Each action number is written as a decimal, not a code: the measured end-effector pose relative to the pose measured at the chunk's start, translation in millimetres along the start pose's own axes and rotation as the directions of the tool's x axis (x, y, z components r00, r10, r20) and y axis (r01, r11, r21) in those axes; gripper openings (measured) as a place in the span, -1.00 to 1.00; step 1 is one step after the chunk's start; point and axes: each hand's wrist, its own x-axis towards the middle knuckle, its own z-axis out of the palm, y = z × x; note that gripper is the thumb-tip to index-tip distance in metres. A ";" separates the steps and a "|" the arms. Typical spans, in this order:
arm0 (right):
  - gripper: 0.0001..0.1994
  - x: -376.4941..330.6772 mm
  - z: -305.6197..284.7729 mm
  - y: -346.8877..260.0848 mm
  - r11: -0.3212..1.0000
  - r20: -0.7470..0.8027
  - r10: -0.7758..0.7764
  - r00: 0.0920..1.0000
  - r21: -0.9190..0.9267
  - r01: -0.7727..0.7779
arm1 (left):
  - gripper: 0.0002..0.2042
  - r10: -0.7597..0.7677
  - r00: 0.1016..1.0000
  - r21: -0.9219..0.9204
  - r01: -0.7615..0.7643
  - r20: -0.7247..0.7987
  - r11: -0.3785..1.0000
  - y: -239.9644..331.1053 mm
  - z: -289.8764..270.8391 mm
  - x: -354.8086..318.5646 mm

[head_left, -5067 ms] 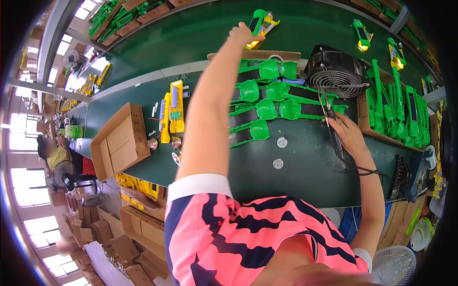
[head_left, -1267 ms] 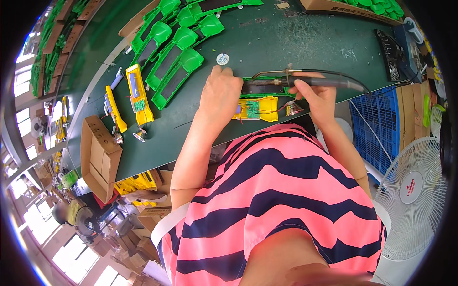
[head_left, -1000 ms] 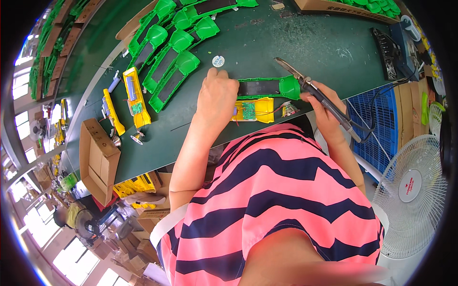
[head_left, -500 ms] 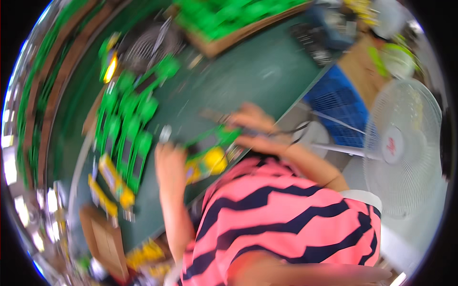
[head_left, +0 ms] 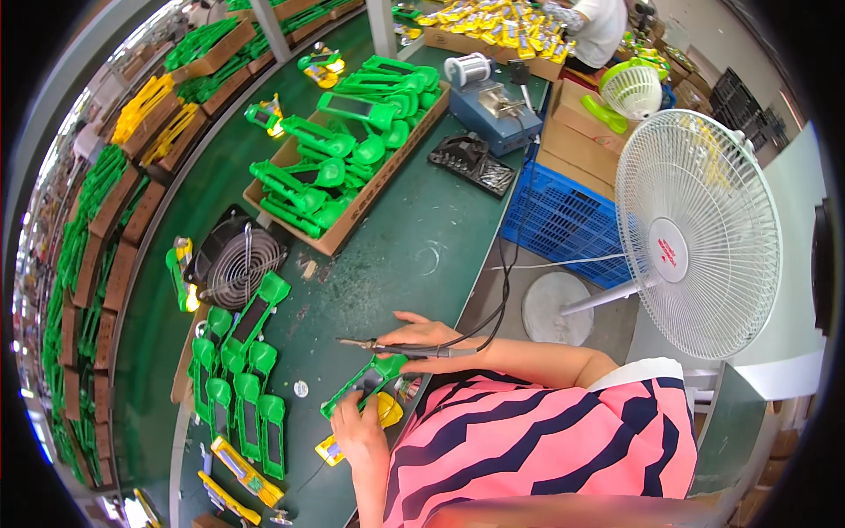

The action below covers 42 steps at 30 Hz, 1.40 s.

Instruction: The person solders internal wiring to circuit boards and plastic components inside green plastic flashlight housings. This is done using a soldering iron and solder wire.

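Note:
My left hand [head_left: 361, 429] has its fingers closed on the end of a green plastic housing [head_left: 368, 384] with a dark panel, held tilted near the table's front edge. In my right hand [head_left: 422, 333] is a soldering iron [head_left: 429, 351], its tip pointing left, apart from the housing and above its far end. The iron's black cable runs off to the right over the forearm. Partly covered by the left hand and the green housing, a yellow plastic housing [head_left: 388, 410] lies on the table.
Several green housings [head_left: 249, 412] lie in rows at left, with yellow housings [head_left: 242, 471] nearer. Beyond are a small round-grilled fan [head_left: 244, 265], a cardboard tray [head_left: 345, 231] of green housings and a blue soldering station [head_left: 495, 121]. A white fan [head_left: 700, 233] and blue crate [head_left: 563, 220] stand right.
The view has swung and sharpened, bringing more of the far table into sight. Both hands appear lower in the picture, still with the green housing and the soldering iron.

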 end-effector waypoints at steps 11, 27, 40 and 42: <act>-0.45 17.8 4.8 4.9 0.993 0.044 -0.010 0.999 0.121 0.005 | -0.90 -0.139 0.980 -0.243 0.102 -0.139 0.965 -5.2 9.8 -7.9; -0.83 26.0 -13.1 -1.6 0.747 0.044 0.465 0.884 0.516 -0.419 | -0.93 -0.378 0.919 -0.025 0.383 0.115 0.924 -24.7 9.8 9.8; -0.84 19.0 8.3 12.4 0.687 0.057 0.511 0.858 0.573 -0.448 | -0.93 -0.397 0.904 0.037 0.397 0.159 0.917 -24.1 11.0 14.7; -0.84 18.1 8.7 11.9 0.683 0.056 0.507 0.860 0.582 -0.441 | -0.94 -0.401 0.902 0.041 0.400 0.160 0.916 -24.4 11.4 15.2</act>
